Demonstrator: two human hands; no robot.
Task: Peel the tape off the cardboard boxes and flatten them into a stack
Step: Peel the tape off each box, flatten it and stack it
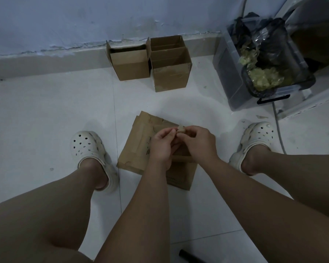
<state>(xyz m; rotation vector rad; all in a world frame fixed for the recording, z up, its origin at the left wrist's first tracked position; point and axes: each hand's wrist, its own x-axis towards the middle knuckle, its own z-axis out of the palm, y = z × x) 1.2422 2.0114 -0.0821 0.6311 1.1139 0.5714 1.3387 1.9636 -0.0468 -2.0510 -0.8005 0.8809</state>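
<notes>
Left hand [162, 143] and right hand [197, 141] both pinch a small wad of tape [181, 128] with curled fingers (mostly hidden by fingertips). They're over the flattened cardboard stack [135, 149] on the floor, covering its middle. Wide open box [130, 65] and taller open box [171, 73] sit side by side at the wall. Black thing [190, 258] at the bottom edge is cut off, can't tell what it is.

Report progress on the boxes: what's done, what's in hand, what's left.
Done: flattened cardboard lies stacked on the floor, and wads of peeled tape sit in the bin. In hand: the left hand and right hand pinch a tape piece over the stack. Left: the wide box and the tall box by the wall stand open, unflattened.
</notes>
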